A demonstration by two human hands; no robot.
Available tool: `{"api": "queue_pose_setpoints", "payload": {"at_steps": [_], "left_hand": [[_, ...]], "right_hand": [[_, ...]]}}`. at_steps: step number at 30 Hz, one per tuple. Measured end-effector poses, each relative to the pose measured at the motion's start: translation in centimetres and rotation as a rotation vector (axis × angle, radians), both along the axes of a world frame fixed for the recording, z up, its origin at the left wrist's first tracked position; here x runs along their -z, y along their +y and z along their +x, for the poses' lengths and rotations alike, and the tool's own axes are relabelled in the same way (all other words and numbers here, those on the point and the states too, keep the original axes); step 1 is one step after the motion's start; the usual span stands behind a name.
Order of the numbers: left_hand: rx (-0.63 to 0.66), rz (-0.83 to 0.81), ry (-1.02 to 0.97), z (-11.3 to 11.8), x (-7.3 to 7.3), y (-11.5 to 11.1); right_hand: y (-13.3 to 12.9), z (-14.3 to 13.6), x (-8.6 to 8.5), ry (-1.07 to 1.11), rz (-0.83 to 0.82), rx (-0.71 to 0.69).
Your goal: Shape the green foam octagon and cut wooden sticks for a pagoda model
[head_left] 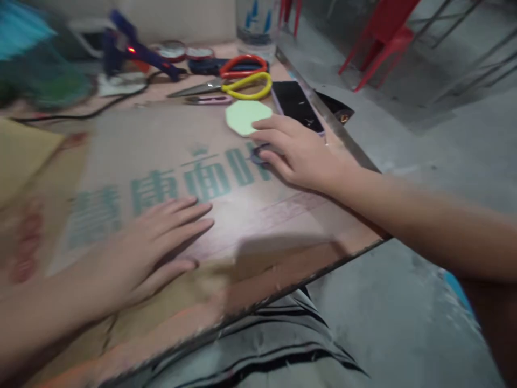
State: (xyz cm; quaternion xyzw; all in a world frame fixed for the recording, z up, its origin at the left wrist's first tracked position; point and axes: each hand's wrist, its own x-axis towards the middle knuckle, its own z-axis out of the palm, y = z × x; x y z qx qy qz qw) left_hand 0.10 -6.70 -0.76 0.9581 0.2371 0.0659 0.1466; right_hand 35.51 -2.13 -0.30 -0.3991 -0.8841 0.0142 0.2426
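Observation:
My left hand (161, 242) lies palm down on a sheet with large green printed characters (205, 180), its fingers stretched out and holding nothing. Farther off to the right, my right hand (299, 148) has its thumb and forefinger around a small dark bluish object (258, 154), partly hidden and too blurred to name. Its other fingertips reach over the edge of a pale green eight-sided piece of paper (244, 117). Just beyond this hand is a dark-screened phone (297, 105).
Scissors (246, 81) with one red and one yellow handle lie behind the green paper, beside small pink snips (208, 100). A glue gun (131, 46) with a red light trails a black cord. A clear cup (257, 27) stands near the table edge (335, 126). Red chairs (379, 40) stand beyond.

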Motion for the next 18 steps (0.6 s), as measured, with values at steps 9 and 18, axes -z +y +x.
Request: {"api": "queue_pose_setpoints", "payload": {"at_steps": [9,18], "left_hand": [[-0.36,0.14,-0.052,-0.3,-1.1,1.1],[-0.275,0.038,-0.067,0.4,-3.0,-1.0]], "right_hand": [[-10.9,-10.3,-5.2,-0.073,-0.737,-0.704],[-9.5,-4.4,-11.9,-0.225,-0.572,-0.114]]}}
